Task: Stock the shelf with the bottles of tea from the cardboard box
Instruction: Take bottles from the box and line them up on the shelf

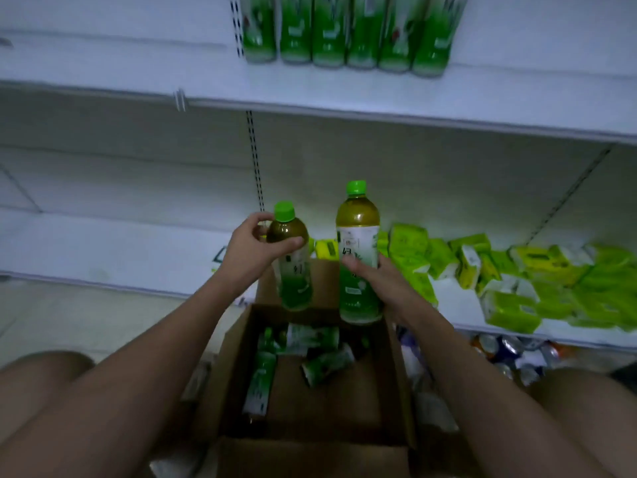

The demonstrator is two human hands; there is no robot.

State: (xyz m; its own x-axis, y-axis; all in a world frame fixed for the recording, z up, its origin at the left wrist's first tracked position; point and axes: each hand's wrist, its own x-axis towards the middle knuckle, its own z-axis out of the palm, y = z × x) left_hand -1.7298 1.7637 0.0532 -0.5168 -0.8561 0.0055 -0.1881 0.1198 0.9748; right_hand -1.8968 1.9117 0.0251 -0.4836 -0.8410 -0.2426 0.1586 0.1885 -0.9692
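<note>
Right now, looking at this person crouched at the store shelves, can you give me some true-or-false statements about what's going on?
1. Each hand holds a green-capped tea bottle: left hand, right hand. True.
2. The brown cardboard box is empty. False: several bottles lie inside.
3. A row of green-labelled bottles stands on the upper white shelf. True.
4. The held bottles are upside down. False: the caps point up.

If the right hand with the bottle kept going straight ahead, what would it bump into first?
Probably the green packs on the low shelf, just behind the bottle in the right hand; depth is unclear.
</note>
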